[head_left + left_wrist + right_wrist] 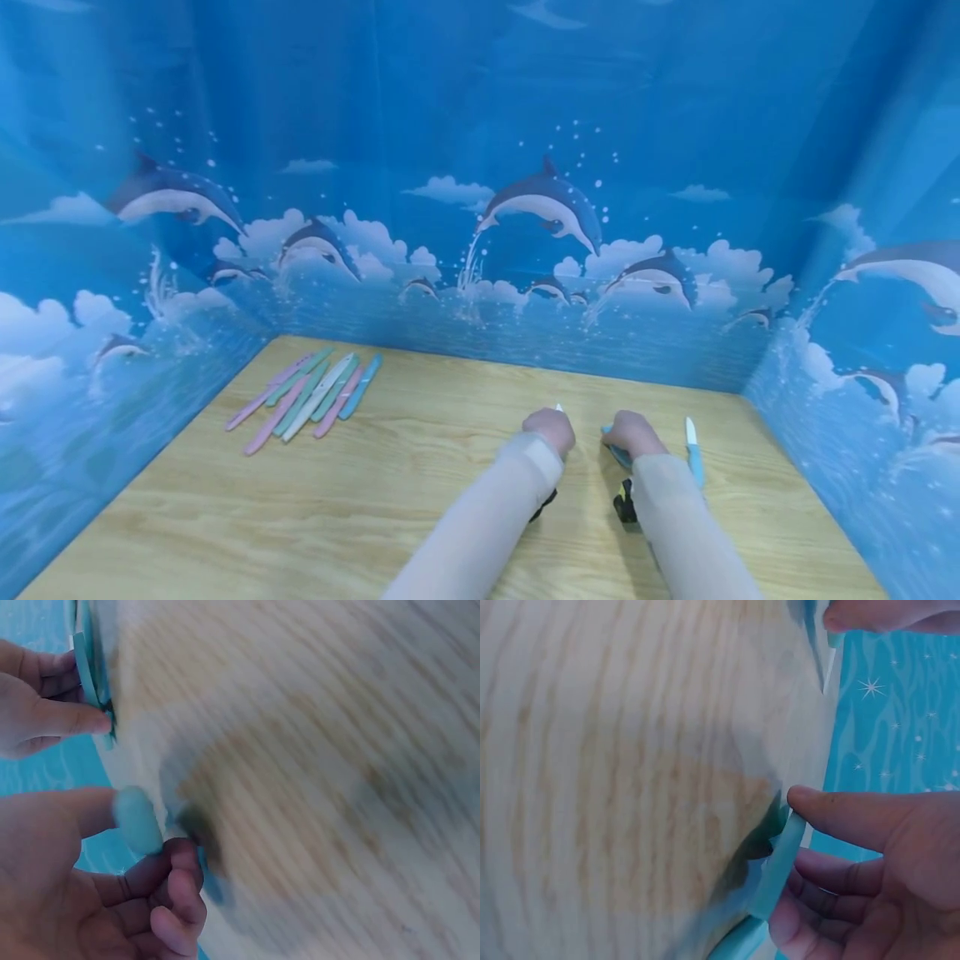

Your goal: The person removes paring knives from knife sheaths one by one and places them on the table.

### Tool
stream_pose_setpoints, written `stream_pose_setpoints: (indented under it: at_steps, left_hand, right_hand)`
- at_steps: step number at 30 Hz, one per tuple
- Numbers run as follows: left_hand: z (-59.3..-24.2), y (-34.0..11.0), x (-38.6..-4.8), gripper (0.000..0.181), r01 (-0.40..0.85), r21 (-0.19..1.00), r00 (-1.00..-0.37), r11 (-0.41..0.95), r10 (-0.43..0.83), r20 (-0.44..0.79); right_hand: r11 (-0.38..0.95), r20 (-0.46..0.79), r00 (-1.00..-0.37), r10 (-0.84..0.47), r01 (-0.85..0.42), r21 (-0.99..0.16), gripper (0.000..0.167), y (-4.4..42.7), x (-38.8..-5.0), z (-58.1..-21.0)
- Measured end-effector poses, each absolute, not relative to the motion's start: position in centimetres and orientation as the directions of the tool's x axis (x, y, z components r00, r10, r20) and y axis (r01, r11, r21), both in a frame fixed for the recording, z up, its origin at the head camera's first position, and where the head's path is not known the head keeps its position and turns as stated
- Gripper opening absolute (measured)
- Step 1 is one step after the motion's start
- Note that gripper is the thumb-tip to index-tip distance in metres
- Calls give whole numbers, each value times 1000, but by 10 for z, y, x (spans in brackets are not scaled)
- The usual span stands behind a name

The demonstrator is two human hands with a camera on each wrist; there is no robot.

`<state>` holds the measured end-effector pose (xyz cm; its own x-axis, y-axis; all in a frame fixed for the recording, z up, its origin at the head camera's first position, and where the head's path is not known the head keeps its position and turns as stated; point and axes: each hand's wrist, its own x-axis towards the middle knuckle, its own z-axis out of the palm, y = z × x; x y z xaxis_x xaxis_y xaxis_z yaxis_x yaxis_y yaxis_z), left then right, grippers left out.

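In the head view my left hand (551,431) grips a small knife, its white blade tip (558,407) poking out beyond the fingers. In the left wrist view the thumb and fingers pinch its teal handle (139,821). To the right, my right hand (636,432) pinches a flat teal piece (780,866) that looks like a knife sheath, held low over the table. Close under it lies a second teal piece (739,940), partly cut off by the frame. A paring knife (694,454) with a white blade and blue handle lies right of my right hand.
At the table's far left lies a loose pile of pink, green and blue knives (300,400), side by side and overlapping. The wooden table (300,508) meets blue dolphin-print curtains (420,317) at the back and both sides.
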<state>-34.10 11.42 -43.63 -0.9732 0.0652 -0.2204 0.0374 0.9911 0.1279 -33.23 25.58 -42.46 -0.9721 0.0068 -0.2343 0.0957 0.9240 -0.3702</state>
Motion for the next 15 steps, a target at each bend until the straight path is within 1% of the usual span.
stream_pose_setpoints:
  at_steps: [4,6,11,15]
  left_hand:
    - [-437,117,-339,23,31,86,-968,996,51,-244]
    - [-432,117,-335,24,28,59,-965,998,43,-257]
    - [-425,120,-324,25,46,-49,-979,998,35,-199]
    - [-426,122,-320,24,58,-123,-984,991,36,-177]
  right_hand:
    - [916,-242,-970,10,106,-388,17,257,-333,-429]
    - [905,-250,-968,17,121,-409,19,259,-333,-432]
    - [873,-264,-963,44,166,-459,26,262,-335,-435]
    - [878,-254,-965,71,181,-442,25,263,-334,-436]
